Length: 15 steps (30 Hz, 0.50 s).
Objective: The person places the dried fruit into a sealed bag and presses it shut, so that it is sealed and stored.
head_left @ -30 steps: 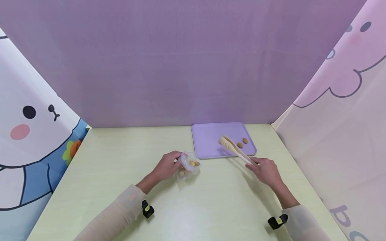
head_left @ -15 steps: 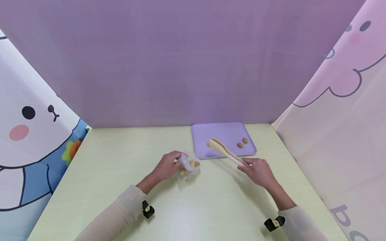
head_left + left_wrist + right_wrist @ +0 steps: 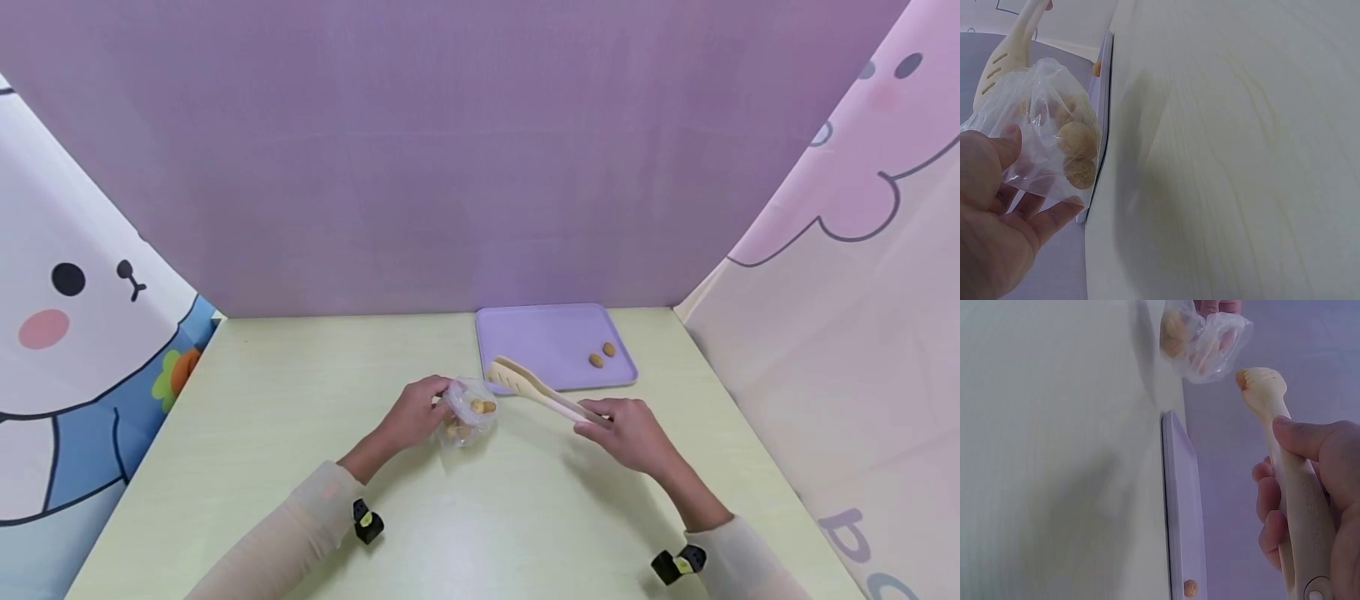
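Observation:
My left hand (image 3: 411,414) holds a clear plastic bag (image 3: 1044,125) by its side, with the mouth spread. Several round, wrinkled tan nuts (image 3: 1079,140) show through the plastic. My right hand (image 3: 628,433) grips cream-coloured tongs (image 3: 1297,487) by the handles. Between the tong tips is one small brown nut (image 3: 1240,379), seen in the right wrist view. In the head view the tips hang just right of and above the bag mouth, over the near left corner of a purple tray (image 3: 540,333). Two brown nuts (image 3: 596,360) lie on the tray's right side.
The tray stands at the back of a pale wooden table (image 3: 480,517), against a purple backdrop (image 3: 450,167). Printed cloths flank the table on the left (image 3: 90,358) and the right (image 3: 847,333).
My right hand has carried the tongs left and towards me, from over the tray's middle to near the bag. The left hand and bag have stayed in place.

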Tool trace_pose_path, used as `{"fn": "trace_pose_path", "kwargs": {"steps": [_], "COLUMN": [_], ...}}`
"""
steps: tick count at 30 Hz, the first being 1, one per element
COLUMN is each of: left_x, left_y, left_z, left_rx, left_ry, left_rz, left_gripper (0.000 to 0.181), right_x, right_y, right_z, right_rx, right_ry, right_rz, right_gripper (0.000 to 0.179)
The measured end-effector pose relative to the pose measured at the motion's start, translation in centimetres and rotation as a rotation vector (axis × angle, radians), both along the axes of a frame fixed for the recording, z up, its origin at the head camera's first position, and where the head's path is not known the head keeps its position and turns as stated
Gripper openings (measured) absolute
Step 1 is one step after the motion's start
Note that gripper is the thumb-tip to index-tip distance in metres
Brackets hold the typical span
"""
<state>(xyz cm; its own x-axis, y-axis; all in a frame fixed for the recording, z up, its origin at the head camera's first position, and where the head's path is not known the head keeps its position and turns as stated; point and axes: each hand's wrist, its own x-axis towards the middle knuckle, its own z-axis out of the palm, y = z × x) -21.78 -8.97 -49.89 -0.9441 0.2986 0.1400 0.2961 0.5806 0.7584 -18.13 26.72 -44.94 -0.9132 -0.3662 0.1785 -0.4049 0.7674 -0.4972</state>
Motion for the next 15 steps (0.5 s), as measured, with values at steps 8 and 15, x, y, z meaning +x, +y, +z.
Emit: {"fn": "trace_pose_path", "kwargs": {"steps": [8, 15], "left_x": [0.09, 0.01], "left_y": [0.00, 0.02], "left_z": [0.17, -0.09], "left_rx": [-0.002, 0.015], "left_ry": [0.001, -0.009], "left_rz": [0.007, 0.004], "left_gripper": [0.027, 0.028], "right_x": [0.27, 0.52], "right_y": [-0.50, -0.94], "right_z": [0.11, 0.09], "right_rx": [-0.005, -0.008], "right_ry": [-0.018, -0.070], "right_rz": [0.029, 0.069], "right_gripper": [0.027, 0.028]}}
